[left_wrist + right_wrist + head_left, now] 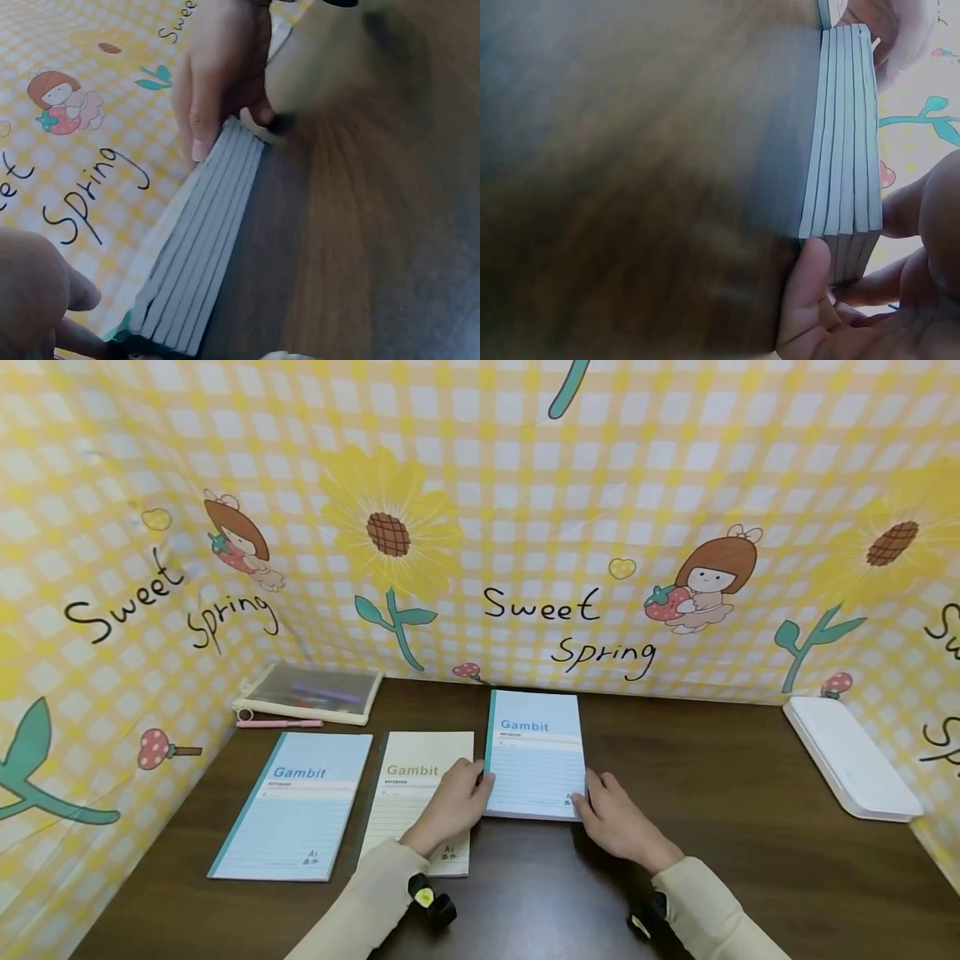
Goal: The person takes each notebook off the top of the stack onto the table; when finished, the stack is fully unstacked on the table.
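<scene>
A stack of several notebooks (534, 756) with a light blue "Gambit" cover on top and a teal spine lies between both hands near the back wall. My left hand (461, 797) grips its left side by the spine, close to the near corner. At the opposite side, my right hand (618, 814) holds the near right corner, its fingers (810, 274) curled round the edges. Both wrist views show the layered white page edges of the stack (199, 240). Partly under the left forearm is a cream notebook (420, 752); left of it lies another blue notebook (292, 810).
A mesh zip pouch (315, 689) with pens inside sits at the back left, a pink pen (281, 723) in front of it. At the far right lies a white flat case (851, 760). Yellow checked cloth (525, 527) walls the dark wooden table (705, 760).
</scene>
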Demonstrator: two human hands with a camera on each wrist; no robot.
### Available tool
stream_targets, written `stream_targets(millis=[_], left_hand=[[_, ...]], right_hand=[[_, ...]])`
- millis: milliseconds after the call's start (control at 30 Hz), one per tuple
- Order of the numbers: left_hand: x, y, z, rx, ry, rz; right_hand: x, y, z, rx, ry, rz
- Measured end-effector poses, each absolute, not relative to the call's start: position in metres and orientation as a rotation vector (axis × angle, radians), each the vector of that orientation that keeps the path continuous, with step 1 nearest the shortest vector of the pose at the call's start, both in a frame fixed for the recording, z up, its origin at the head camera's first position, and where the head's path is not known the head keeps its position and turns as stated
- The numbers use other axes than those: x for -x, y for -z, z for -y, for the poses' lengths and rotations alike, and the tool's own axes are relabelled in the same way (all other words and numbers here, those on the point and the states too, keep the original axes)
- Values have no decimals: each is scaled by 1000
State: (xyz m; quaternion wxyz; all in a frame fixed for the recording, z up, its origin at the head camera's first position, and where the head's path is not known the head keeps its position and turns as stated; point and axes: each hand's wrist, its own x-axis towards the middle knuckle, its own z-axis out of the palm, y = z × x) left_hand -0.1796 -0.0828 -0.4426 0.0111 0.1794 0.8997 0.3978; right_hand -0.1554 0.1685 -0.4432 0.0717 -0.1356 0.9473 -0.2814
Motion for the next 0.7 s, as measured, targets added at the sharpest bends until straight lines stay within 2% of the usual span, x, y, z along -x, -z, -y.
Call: stream_targets(millis=[700], left_hand=[[177,446,82,-543,-1210,-2804]], right_hand=[[173,438,-153,116,919,-2847]])
